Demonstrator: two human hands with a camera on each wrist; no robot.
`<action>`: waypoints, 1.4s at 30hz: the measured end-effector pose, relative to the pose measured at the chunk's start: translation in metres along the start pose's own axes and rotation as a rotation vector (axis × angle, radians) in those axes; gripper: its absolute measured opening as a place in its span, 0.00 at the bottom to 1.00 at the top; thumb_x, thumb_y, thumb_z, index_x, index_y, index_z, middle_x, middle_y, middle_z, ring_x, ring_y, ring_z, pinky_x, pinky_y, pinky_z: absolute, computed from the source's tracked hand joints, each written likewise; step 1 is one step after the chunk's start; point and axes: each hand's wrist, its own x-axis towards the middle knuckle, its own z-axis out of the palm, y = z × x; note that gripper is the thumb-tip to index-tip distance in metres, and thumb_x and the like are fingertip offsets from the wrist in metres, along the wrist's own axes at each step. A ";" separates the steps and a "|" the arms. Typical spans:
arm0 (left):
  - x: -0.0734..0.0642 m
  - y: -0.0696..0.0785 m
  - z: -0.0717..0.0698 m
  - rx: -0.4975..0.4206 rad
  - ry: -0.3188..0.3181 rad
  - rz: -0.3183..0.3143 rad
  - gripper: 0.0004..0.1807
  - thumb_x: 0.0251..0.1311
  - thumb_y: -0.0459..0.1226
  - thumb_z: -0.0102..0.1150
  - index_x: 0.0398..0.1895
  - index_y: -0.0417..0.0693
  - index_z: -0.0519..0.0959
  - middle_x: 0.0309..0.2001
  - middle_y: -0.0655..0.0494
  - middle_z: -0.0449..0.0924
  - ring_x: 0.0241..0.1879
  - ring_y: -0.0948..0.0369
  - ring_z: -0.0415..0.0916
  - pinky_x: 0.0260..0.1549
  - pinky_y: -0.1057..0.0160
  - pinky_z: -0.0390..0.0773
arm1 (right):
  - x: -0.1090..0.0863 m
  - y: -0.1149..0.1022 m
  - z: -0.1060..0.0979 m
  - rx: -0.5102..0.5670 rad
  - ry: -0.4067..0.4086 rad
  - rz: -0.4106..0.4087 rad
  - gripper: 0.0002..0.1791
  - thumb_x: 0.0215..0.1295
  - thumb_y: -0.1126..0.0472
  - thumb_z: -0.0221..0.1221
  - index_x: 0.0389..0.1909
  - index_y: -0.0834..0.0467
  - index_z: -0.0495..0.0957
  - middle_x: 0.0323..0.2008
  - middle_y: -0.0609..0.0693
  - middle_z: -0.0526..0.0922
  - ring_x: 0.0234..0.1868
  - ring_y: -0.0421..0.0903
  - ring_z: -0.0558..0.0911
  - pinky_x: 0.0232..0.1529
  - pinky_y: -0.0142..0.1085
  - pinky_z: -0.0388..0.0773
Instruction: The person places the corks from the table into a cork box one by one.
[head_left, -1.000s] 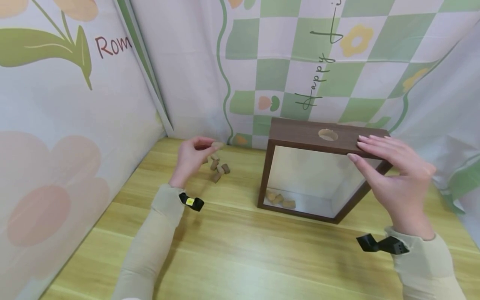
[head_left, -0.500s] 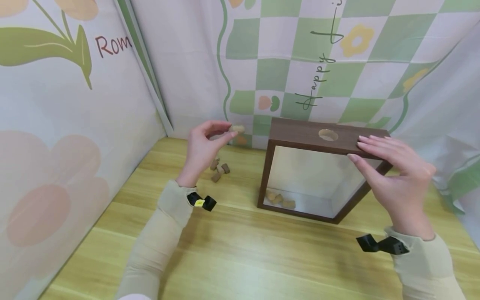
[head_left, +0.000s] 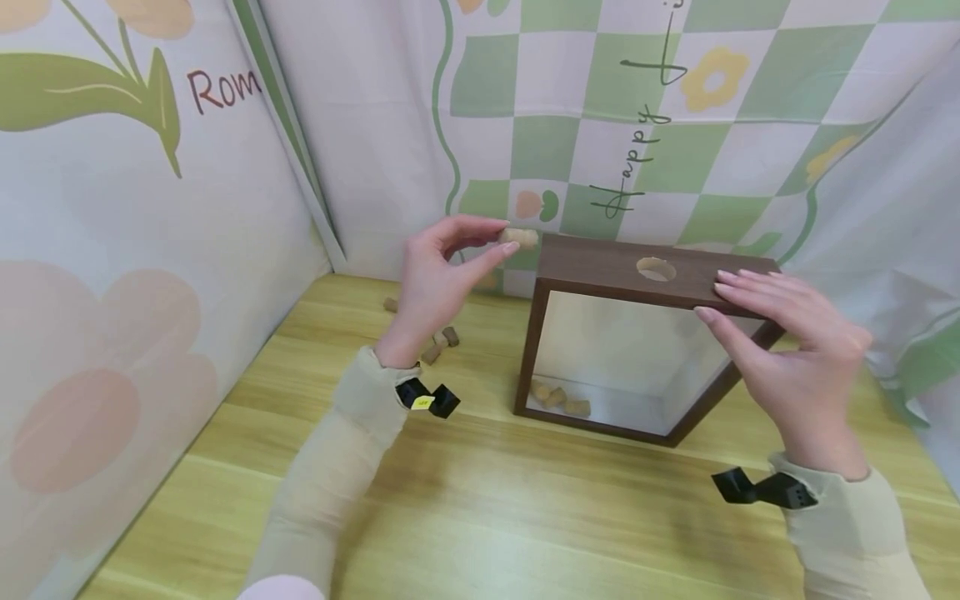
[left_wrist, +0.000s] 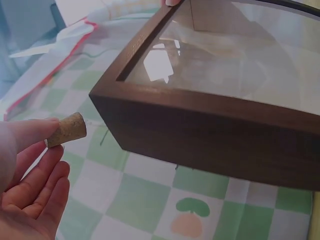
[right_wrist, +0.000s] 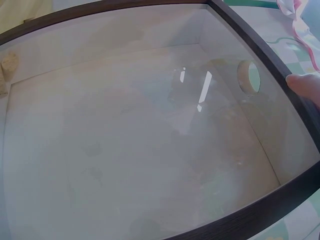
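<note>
Between thumb and fingertips my left hand (head_left: 438,271) pinches a cork (head_left: 520,238), raised near the left top corner of a dark brown wooden box (head_left: 592,265). In the left wrist view the same cork (left_wrist: 70,129) shows as a short tan cylinder, apart from the box's corner. The box has a clear front pane and a round hole (head_left: 656,269) in its top. Several corks (head_left: 557,397) lie inside at the lower left. My right hand (head_left: 802,350) rests on the box's top right corner, fingers straight on top and thumb at the front edge.
Several loose corks (head_left: 432,354) lie on the wooden table (head_left: 480,517) left of the box, partly hidden by my left hand. Behind the box hangs a green-and-white checked curtain (head_left: 592,142). A flower-print panel (head_left: 112,275) borders the table on the left.
My left hand has lifted a cork from the loose pile and carried it up and right, to beside the box's top left corner. The right hand and box have stayed put.
</note>
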 end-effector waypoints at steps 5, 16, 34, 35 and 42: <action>0.008 0.007 0.016 -0.012 -0.040 0.039 0.12 0.58 0.31 0.75 0.45 0.39 0.87 0.41 0.56 0.88 0.43 0.58 0.83 0.49 0.60 0.80 | 0.000 0.000 0.000 0.003 0.006 -0.003 0.16 0.55 0.59 0.76 0.37 0.67 0.89 0.40 0.62 0.88 0.51 0.42 0.85 0.64 0.46 0.73; 0.020 0.021 0.053 0.026 -0.204 -0.036 0.14 0.59 0.36 0.75 0.48 0.46 0.88 0.41 0.65 0.87 0.42 0.68 0.82 0.45 0.66 0.80 | 0.001 0.001 0.000 -0.003 0.013 -0.008 0.16 0.55 0.59 0.76 0.37 0.67 0.89 0.40 0.62 0.88 0.50 0.41 0.85 0.63 0.44 0.74; 0.053 0.036 0.093 0.263 -0.542 0.018 0.14 0.65 0.40 0.70 0.51 0.45 0.86 0.45 0.61 0.87 0.43 0.74 0.79 0.48 0.78 0.74 | 0.000 0.003 -0.001 -0.008 0.004 -0.008 0.16 0.55 0.57 0.77 0.38 0.67 0.89 0.40 0.63 0.88 0.50 0.41 0.85 0.63 0.44 0.74; 0.053 0.036 0.094 0.276 -0.554 0.018 0.14 0.65 0.40 0.70 0.51 0.45 0.86 0.45 0.61 0.87 0.42 0.74 0.79 0.47 0.78 0.74 | 0.000 0.002 -0.001 -0.011 0.002 -0.007 0.16 0.55 0.57 0.77 0.38 0.66 0.89 0.40 0.63 0.88 0.50 0.40 0.85 0.63 0.44 0.74; 0.052 0.034 0.094 0.322 -0.570 -0.020 0.17 0.64 0.42 0.71 0.54 0.47 0.86 0.47 0.62 0.86 0.44 0.75 0.79 0.47 0.79 0.73 | 0.000 0.003 -0.001 -0.008 0.000 -0.006 0.17 0.55 0.57 0.77 0.38 0.66 0.89 0.41 0.62 0.88 0.51 0.42 0.85 0.63 0.43 0.74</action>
